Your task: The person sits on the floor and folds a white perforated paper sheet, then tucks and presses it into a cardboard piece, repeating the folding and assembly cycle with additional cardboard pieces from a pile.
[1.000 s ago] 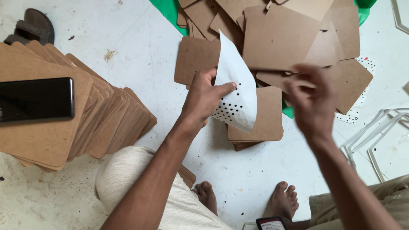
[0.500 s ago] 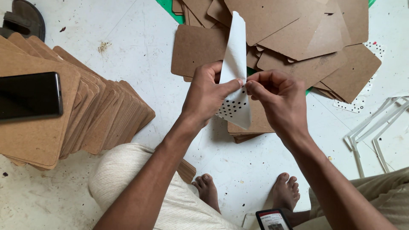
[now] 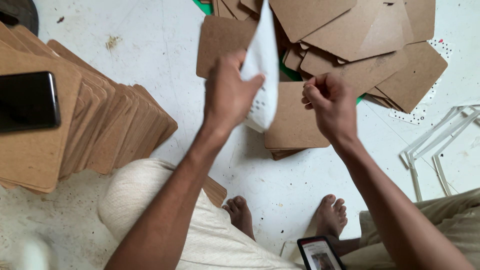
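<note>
Your left hand [image 3: 227, 95] is raised over the floor with its fingers curled shut on a white sheet [image 3: 262, 75], pinching it near its lower part so that it stands nearly upright, edge toward you; small dark dots show on its lower face. Your right hand [image 3: 332, 107] hangs just beside it, apart from the sheet, fingers drawn together in a loose pinch; whether anything thin is between them you cannot tell. Directly under both hands lies a small stack of brown boards [image 3: 295, 122] on the white floor [image 3: 160, 45]; beyond it a loose heap of brown boards [image 3: 350, 35] spreads over a green mat [image 3: 204, 6], part of it hidden behind the sheet. To your left a tall fanned pile of boards [image 3: 115, 125] carries a black phone [image 3: 27, 100] on top; a dark shoe [image 3: 20, 15] sits at the far left corner. To your right white frame strips [image 3: 435, 145] and a dotted sheet [image 3: 425, 112] lie on the floor. Nearer you are your bare feet [image 3: 330, 215], a cream-clad knee [image 3: 145, 200], and a second phone [image 3: 320, 252] with its screen lit
</note>
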